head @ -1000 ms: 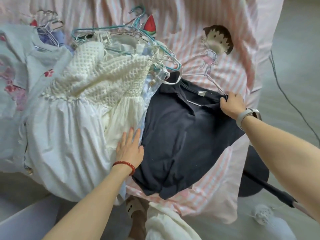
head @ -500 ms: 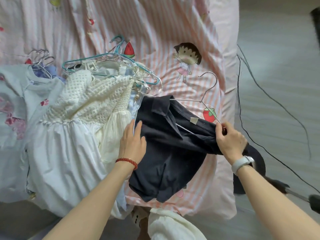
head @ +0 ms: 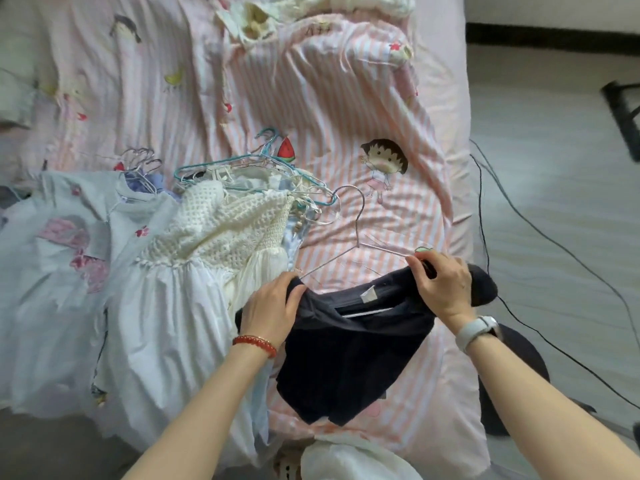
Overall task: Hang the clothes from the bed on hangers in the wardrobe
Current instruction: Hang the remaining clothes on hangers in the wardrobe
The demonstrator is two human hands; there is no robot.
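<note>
Since a moment ago we have raised the dark shirt [head: 349,348] above the bed [head: 346,109]; it hides the wire hanger's [head: 360,237] shoulders. Our left hand [head: 270,313] and right hand [head: 441,285] each clutch a shoulder, knuckles up.

1. Left hand [head: 272,311]: palm down, fingers curled over the cloth at its left shoulder, gripping; red bead bracelet on wrist.
2. Right hand [head: 441,285]: fingers curled, pinching the cloth's right shoulder; white watch on wrist.
3. Both forearms bare, reaching forward from the lower edge, hands level, apart.
</note>
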